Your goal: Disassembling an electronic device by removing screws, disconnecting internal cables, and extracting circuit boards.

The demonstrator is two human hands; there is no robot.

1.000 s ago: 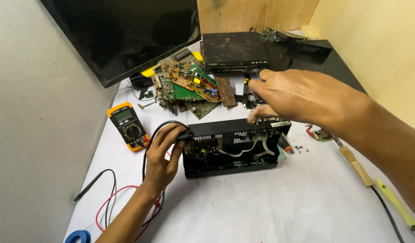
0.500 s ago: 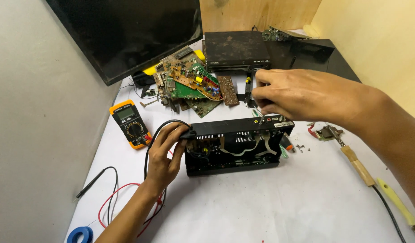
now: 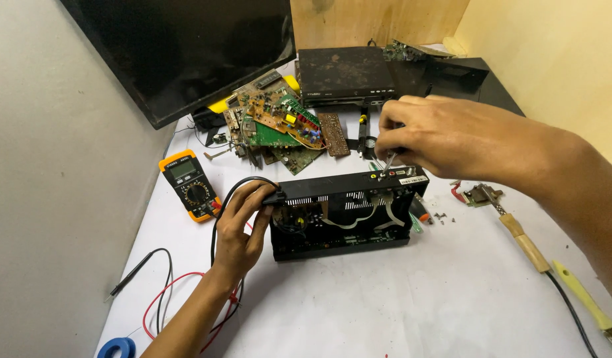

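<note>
Surface (image 3: pixel 385 298): white, cluttered with boards.
Left hand (image 3: pixel 243 229): wrapped round box (image 3: pixel 342 215) end.
Right hand (image 3: pixel 438 136): pinching screwdriver (image 3: pixel 387 161).
Risk: tip might slip if the box tips.

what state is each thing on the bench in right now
black box: stood on edge, cover off, wiring showing
left hand: grip on the box's left end
right hand: holds a screwdriver, tip on the box's top edge
multimeter: lying flat
soldering iron: lying on the table
circuit boards: heaped loose

Multimeter (image 3: pixel 190 185), circuit boards (image 3: pixel 279 122), soldering iron (image 3: pixel 521 237)
</note>
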